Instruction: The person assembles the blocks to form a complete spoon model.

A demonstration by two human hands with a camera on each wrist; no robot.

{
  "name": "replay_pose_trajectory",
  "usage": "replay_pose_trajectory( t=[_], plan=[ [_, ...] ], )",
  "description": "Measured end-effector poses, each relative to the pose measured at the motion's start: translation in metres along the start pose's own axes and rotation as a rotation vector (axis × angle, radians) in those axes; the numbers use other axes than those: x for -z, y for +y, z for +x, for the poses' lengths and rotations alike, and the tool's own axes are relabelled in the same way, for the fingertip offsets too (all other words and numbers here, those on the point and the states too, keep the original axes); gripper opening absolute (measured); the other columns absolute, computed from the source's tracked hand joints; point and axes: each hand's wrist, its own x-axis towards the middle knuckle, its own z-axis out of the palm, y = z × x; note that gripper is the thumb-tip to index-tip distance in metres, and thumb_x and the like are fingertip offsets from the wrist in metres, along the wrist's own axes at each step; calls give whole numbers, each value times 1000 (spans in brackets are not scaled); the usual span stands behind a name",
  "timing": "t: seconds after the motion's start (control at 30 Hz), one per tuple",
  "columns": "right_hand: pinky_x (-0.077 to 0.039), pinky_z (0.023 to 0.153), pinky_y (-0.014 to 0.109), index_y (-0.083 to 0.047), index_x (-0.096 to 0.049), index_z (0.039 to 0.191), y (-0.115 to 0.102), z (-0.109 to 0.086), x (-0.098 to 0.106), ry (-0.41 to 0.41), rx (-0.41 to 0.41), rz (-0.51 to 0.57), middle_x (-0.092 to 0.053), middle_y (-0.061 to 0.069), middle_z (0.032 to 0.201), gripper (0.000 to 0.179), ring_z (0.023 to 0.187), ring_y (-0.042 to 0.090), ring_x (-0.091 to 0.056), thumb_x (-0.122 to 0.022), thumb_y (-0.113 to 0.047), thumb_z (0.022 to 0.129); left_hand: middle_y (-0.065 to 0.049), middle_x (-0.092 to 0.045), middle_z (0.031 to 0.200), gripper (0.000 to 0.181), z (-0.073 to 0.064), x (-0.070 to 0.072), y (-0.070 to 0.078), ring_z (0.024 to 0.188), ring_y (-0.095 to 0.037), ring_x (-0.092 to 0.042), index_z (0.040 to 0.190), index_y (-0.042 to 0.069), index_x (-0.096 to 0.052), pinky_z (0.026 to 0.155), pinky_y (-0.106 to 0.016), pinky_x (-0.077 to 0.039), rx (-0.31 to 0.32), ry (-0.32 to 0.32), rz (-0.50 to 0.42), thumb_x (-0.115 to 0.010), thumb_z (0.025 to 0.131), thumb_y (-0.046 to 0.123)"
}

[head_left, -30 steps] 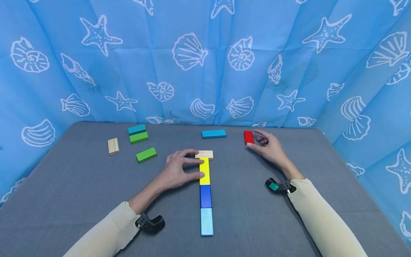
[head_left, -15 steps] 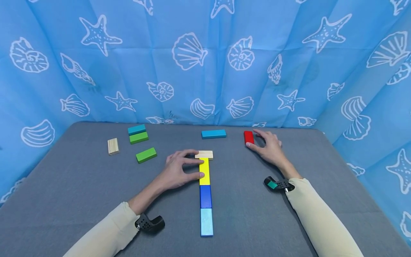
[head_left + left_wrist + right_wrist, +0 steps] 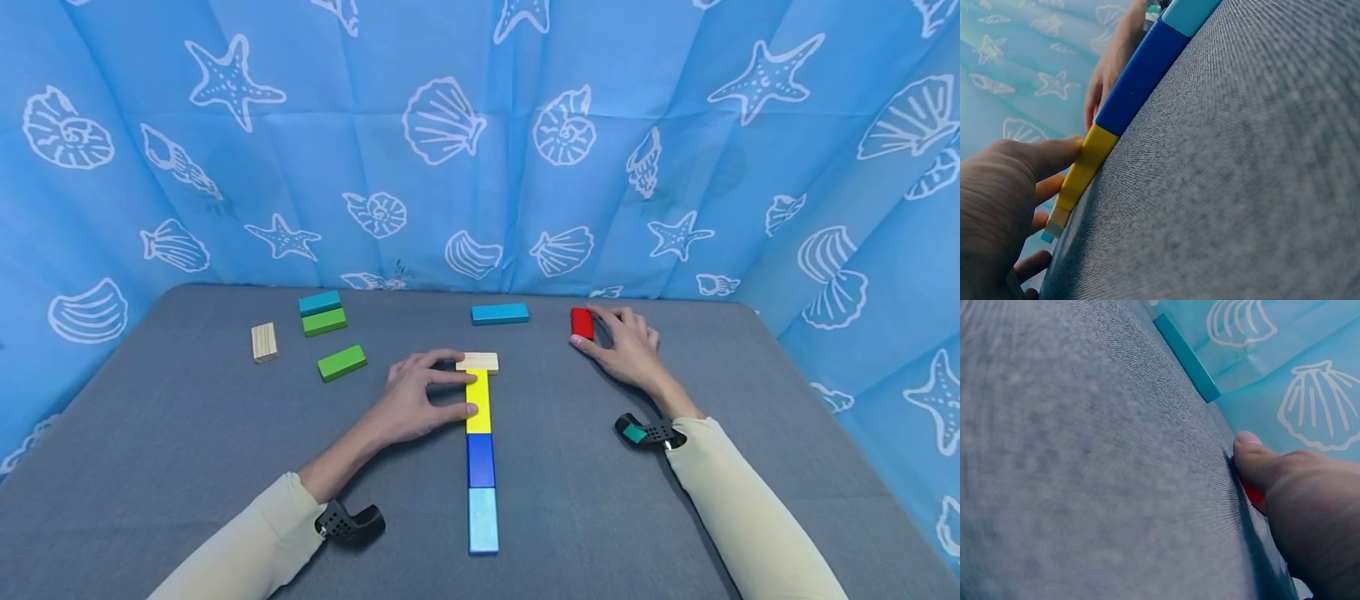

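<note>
My left hand rests along a line of blocks, its fingers fairly straight. The thumb and a finger touch the yellow block, and another fingertip reaches the left end of a plain wooden block lying crosswise at the far end. Below the yellow block follow a dark blue block and a light blue block, end to end. At the right, my right hand pinches a red block between thumb and index finger. In the right wrist view the thumb covers most of the red block.
A blue block lies at the back middle. At the back left are a teal block against a green block, another green block and a plain wooden block. A blue shell-patterned curtain hangs behind the grey table.
My right hand has shifted slightly left, and its thumb and index finger have closed in around the red block. The left hand and the line of blocks stay in place.
</note>
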Motion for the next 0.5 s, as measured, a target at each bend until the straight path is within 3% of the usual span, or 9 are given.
replay_pose_trajectory(
  t=[0.5],
  plan=[
    [-19,96,64,-7,-50,148,2,-2,0,32,-2,50,-41,26,142,72,129,46,-32,-73,-46,92,-1,-50,150,44,-1,-1,1,141,-33,-37,126,24,-74,113,-63,-14,4,4,8,-81,86,41]
  ],
)
